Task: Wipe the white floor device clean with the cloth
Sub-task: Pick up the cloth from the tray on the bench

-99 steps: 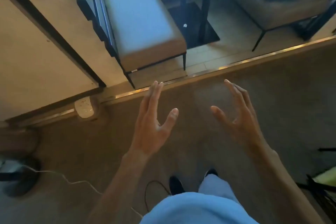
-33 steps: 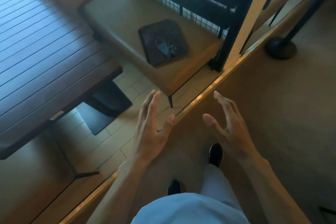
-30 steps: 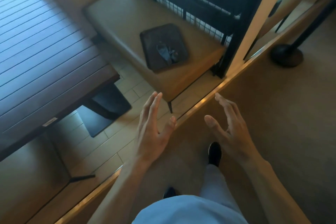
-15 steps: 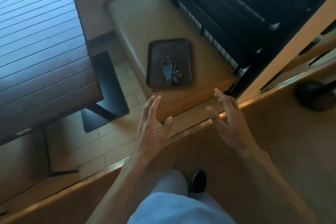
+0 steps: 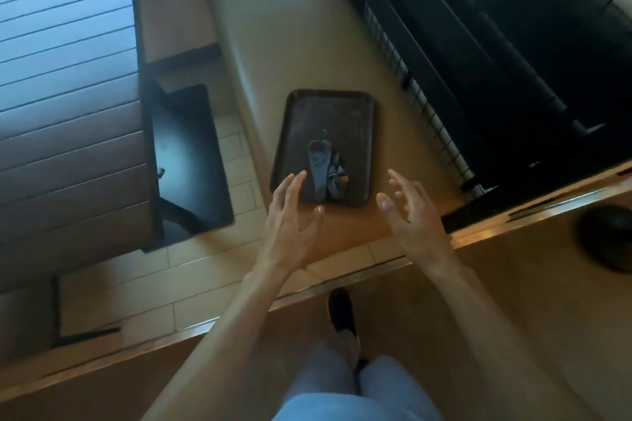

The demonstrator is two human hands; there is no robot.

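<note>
A crumpled grey-blue cloth [image 5: 325, 170] lies on a dark tray [image 5: 355, 120] that sits on a tan bench seat [image 5: 273, 34]. My left hand [image 5: 290, 222] hovers over the tray's near left corner, fingers spread and holding nothing. My right hand [image 5: 410, 212] hovers just right of the tray's near edge, fingers loosely apart and empty. The white floor device is out of view.
A dark slatted table [image 5: 65, 85] stands to the left with its black base plate [image 5: 191, 161] on the tiled floor. A black wire-mesh partition [image 5: 478, 55] runs along the bench's right side. A metal floor strip [image 5: 359, 277] separates tile from carpet. A black round stand base [image 5: 608, 236] sits at right.
The view has turned from the carpet and white wall device to the bench. The tray with the cloth now lies directly in front of my raised, empty hands, which are closer to it.
</note>
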